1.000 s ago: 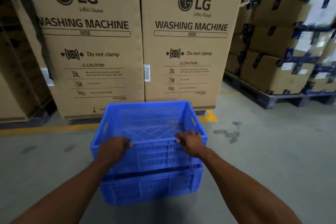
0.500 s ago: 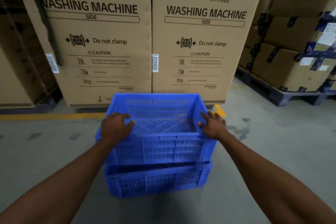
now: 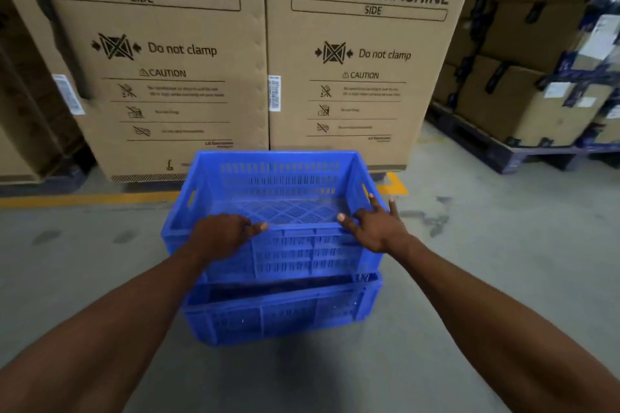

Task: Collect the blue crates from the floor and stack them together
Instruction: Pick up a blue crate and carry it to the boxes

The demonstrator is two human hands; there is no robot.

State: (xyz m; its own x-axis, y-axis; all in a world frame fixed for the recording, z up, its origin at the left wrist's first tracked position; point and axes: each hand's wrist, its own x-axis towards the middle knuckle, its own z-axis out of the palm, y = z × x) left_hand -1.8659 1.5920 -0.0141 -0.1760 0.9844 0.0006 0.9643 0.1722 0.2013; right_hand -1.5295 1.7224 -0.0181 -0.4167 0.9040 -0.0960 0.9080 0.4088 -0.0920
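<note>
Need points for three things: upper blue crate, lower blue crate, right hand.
upper blue crate (image 3: pixel 302 251), head view, on its near slotted wall.
lower blue crate (image 3: pixel 288 315), head view, on its near wall below the rim.
right hand (image 3: pixel 379 228), head view, on the back of the hand at the crate's near right corner.

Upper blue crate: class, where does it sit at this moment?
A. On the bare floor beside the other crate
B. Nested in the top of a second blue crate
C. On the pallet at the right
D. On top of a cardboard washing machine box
B: the upper blue crate sits inside the rim of the lower blue crate, which stands on the concrete floor.
</note>
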